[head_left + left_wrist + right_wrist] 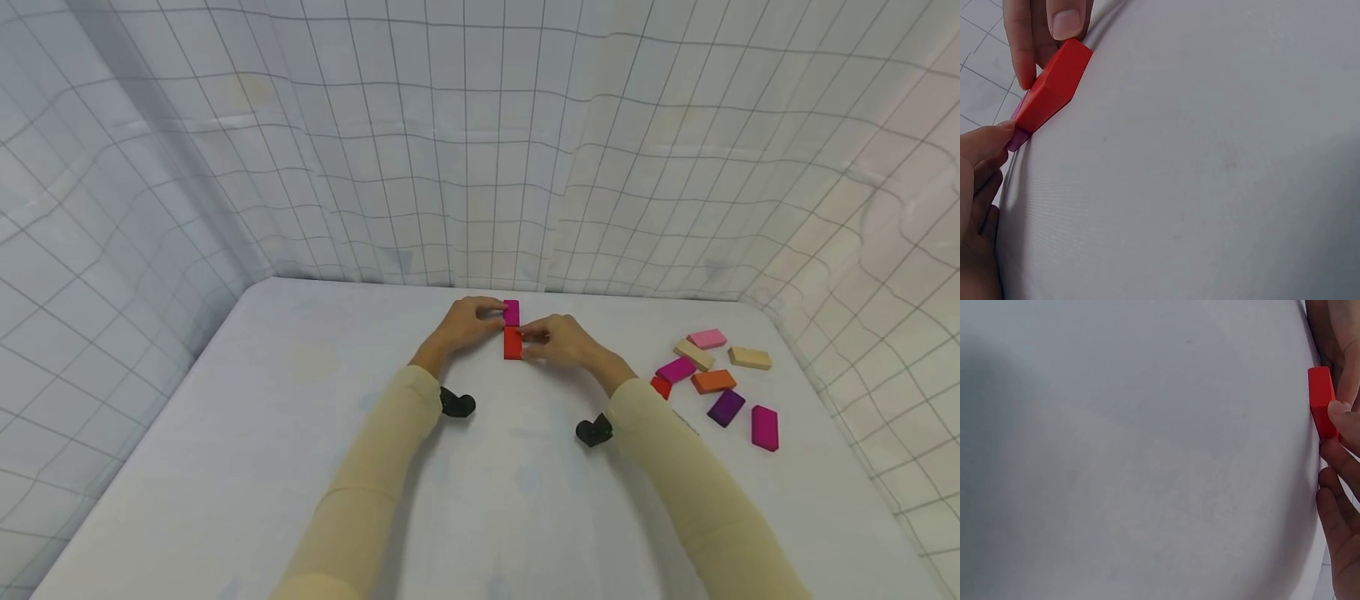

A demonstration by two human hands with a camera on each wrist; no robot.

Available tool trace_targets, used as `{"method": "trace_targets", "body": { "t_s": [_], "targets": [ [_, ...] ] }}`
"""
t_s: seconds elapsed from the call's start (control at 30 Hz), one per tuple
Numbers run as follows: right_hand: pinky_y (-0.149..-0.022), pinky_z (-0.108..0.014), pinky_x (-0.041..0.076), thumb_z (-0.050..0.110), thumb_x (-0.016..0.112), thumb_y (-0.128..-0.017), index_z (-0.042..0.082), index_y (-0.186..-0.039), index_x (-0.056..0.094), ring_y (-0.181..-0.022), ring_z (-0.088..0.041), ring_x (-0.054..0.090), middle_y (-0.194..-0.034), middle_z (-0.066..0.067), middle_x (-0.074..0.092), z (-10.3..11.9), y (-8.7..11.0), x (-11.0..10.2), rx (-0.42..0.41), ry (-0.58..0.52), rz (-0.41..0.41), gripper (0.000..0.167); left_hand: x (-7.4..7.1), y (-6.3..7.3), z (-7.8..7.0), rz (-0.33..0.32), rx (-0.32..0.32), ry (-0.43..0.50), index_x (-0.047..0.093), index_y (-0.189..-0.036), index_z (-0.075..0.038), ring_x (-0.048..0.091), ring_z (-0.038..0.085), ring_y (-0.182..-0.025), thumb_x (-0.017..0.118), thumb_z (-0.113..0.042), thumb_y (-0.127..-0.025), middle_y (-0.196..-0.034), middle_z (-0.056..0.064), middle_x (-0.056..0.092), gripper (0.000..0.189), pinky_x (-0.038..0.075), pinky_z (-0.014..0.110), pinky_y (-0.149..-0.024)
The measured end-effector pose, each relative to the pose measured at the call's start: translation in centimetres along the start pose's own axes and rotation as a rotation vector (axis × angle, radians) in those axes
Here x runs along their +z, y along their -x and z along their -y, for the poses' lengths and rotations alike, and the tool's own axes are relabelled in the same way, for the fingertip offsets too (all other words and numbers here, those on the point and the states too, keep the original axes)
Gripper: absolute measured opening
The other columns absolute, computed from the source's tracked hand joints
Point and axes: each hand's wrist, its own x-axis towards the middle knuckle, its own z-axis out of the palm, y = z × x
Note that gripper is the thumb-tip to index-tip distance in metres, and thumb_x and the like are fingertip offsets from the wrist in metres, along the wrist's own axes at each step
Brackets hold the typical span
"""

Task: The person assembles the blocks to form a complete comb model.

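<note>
A red block and a magenta block lie end to end on the white table, the magenta one farther back. From the left side, my left hand holds the magenta block with thumb and forefinger. My right hand pinches the red block at its right side. In the left wrist view the red block covers most of the magenta block, and my left thumb is right at their joint. The right wrist view shows the red block with fingers of both hands around it.
At the right lie loose blocks: pink, orange, purple, magenta, another magenta, two tan, including one tan block, and a red block partly behind my right sleeve. A gridded white curtain surrounds the table's back and sides.
</note>
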Motion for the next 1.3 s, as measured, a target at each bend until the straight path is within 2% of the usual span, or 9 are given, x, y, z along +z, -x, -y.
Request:
{"method": "trace_targets", "body": {
  "t_s": [0.2, 0.43, 0.67, 0.93, 1.1, 1.3],
  "targets": [
    [-0.103, -0.043, 0.051, 0.019, 0.074, -0.096, 0.005, -0.14, 0.065, -0.116, -0.028, 0.064, -0.124, -0.01, 0.072, 0.1, -0.2, -0.1, 0.004, 0.017, 0.003, 0.047, 0.0, 0.0, 0.0, -0.001, -0.014, -0.006, 0.069, -0.138, -0.018, 0.045, 0.03, -0.142, 0.066, -0.025, -0.102, -0.147, 0.007, 0.059, 0.037, 0.034, 0.054, -0.117],
    [-0.099, -0.041, 0.052, 0.016, 0.074, -0.096, 0.003, -0.139, 0.065, -0.112, -0.027, 0.064, -0.122, -0.011, 0.072, 0.4, -0.4, -0.2, 0.008, 0.015, 0.017, 0.046, -0.1, -0.2, 0.1, 0.004, -0.002, 0.002, 0.069, -0.138, -0.016, 0.046, 0.029, -0.141, 0.066, -0.026, -0.101, -0.146, 0.007, 0.06, 0.038, 0.034, 0.052, -0.117],
    [-0.1, -0.041, 0.052, 0.017, 0.073, -0.097, 0.004, -0.14, 0.063, -0.113, -0.027, 0.062, -0.122, -0.011, 0.069, -0.1, -0.1, -0.6, 0.008, 0.008, 0.019, 0.047, 0.0, -0.2, 0.1, 0.036, -0.004, 0.008, 0.06, -0.147, -0.015, 0.041, 0.029, -0.144, 0.068, -0.034, -0.098, -0.151, 0.008, 0.054, 0.053, 0.031, 0.054, -0.118],
    [-0.1, -0.047, 0.052, 0.017, 0.073, -0.097, -0.002, -0.137, 0.063, -0.116, -0.033, 0.063, -0.124, -0.016, 0.068, -1.2, 2.8, -3.2, -0.008, -0.021, -0.014, 0.045, -0.2, 0.2, 0.0, 0.093, 0.005, -0.001, 0.056, -0.152, -0.023, 0.036, 0.027, -0.147, 0.081, -0.045, -0.087, -0.157, 0.005, 0.047, 0.073, 0.03, 0.051, -0.12],
    [-0.101, -0.048, 0.052, 0.017, 0.073, -0.097, -0.003, -0.137, 0.063, -0.116, -0.035, 0.063, -0.125, -0.018, 0.068, -2.3, 4.7, -4.7, -0.019, -0.03, -0.023, 0.046, -0.4, 0.3, -0.2, 0.115, 0.04, -0.048, 0.057, -0.15, -0.018, 0.035, 0.027, -0.147, 0.081, -0.041, -0.088, -0.156, 0.007, 0.047, 0.07, 0.029, 0.047, -0.121],
    [-0.103, -0.05, 0.051, 0.017, 0.073, -0.097, -0.002, -0.139, 0.062, -0.118, -0.035, 0.062, -0.129, -0.019, 0.066, -3.4, 7.2, -6.3, 0.012, -0.039, -0.037, 0.047, -0.4, 0.2, -0.3, 0.125, 0.053, -0.084, 0.056, -0.151, -0.014, 0.035, 0.027, -0.147, 0.079, -0.041, -0.09, -0.155, 0.008, 0.047, 0.07, 0.029, 0.047, -0.121]
  ]
}}
